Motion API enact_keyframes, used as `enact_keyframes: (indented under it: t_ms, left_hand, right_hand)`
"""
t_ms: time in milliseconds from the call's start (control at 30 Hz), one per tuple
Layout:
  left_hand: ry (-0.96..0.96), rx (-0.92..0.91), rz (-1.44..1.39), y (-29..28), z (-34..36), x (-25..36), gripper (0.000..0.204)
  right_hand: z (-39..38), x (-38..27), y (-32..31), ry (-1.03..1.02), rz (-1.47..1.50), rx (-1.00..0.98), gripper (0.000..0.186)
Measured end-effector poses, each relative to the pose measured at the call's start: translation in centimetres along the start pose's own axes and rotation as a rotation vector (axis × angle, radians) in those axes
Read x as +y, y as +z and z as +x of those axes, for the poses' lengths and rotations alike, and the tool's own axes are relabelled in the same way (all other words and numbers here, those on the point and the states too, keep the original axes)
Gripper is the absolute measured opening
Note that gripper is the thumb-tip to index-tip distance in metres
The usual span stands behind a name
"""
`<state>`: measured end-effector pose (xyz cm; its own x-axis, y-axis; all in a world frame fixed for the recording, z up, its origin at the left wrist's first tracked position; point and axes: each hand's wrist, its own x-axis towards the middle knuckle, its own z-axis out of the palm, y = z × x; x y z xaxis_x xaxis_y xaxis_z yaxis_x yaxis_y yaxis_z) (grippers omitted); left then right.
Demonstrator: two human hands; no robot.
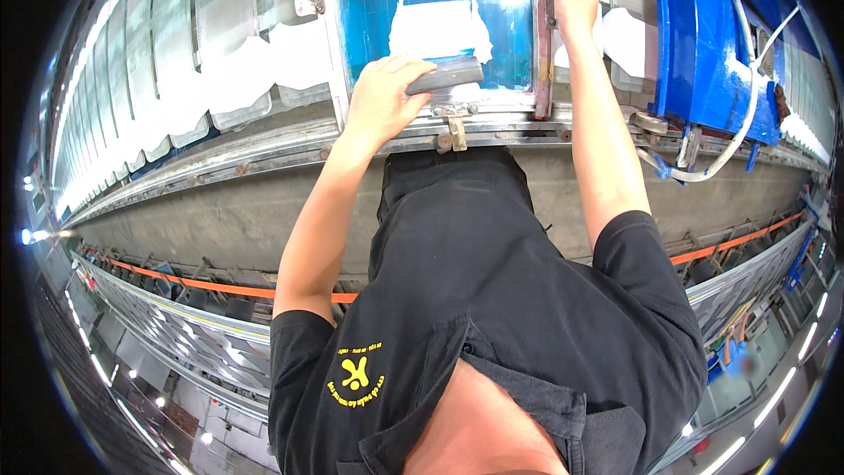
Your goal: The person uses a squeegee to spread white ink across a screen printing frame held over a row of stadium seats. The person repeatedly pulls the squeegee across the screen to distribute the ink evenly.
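A screen printing frame (505,26) with a blue mesh lies across the rail ahead of me, with two white patches of ink (437,26) on its middle. My left hand (382,97) is closed on a grey squeegee (448,76), held across the lower part of the blue screen. My right hand (576,4) grips a dark handle (549,4) on the reddish right bar of the frame. A metal clamp (455,127) sits at the frame's near edge.
White-covered pallets (229,62) line the left side. A blue machine (703,44) with white hoses stands right of the frame. Steel rails (264,158) cross in front of my waist. Behind me are an orange strip (211,283) and a co-worker (730,347) in blue at far right.
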<state>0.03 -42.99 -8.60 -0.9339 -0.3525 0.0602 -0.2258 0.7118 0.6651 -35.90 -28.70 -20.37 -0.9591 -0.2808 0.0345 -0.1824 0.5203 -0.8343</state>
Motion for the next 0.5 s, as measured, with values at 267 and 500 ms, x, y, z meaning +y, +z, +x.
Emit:
enact_keyframes:
  t_ms: [267, 500]
  left_hand:
    - [0.114, -0.048, 0.136, 2.9, -1.5, -0.6, 0.053]
    - [0.148, 0.021, 0.157, 0.0, 3.4, -2.1, 0.042]
  right_hand:
    - [0.9, 1.3, 0.7, 0.050, -0.226, -0.064, 0.046]
    - [-0.2, -1.2, 0.3, 0.039, -0.219, -0.050, 0.048]
